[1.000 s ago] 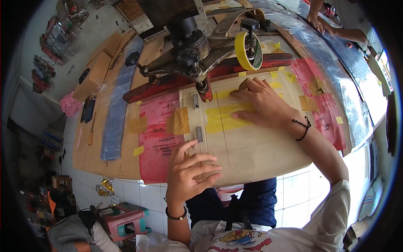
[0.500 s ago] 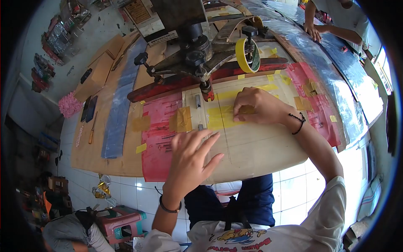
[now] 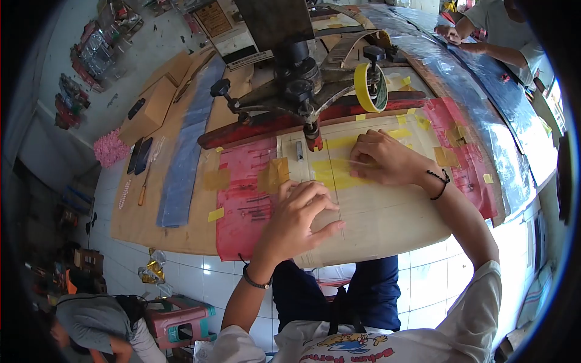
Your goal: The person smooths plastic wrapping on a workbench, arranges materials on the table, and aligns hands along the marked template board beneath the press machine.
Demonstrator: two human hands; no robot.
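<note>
1. Tiled floor surrounded a brown-topped table, where a person's 2 bare hands were over a pale sheet.
2. The right hand bent over a yellow strip on that sheet, thumb and fingertips drawn in; whether they pinched anything, I could not tell.
3. The left hand was loosely curled above the sheet's left part, grasping nothing visible.
4. Just beyond it lay a small metal block (perhaps a weight to keep the sheet flat).
5. Brown tape bridged the pale sheet and the left of 2 pink sheets, seemingly to stop them slipping.
6. Past the sheet's far side ran a red bar beneath a black frame; a yellow tape roll hung from its knob, presumably for easy reach.
7. Farther out, a screwdriver lay left, and a co-worker's hands showed at upper right.
</note>
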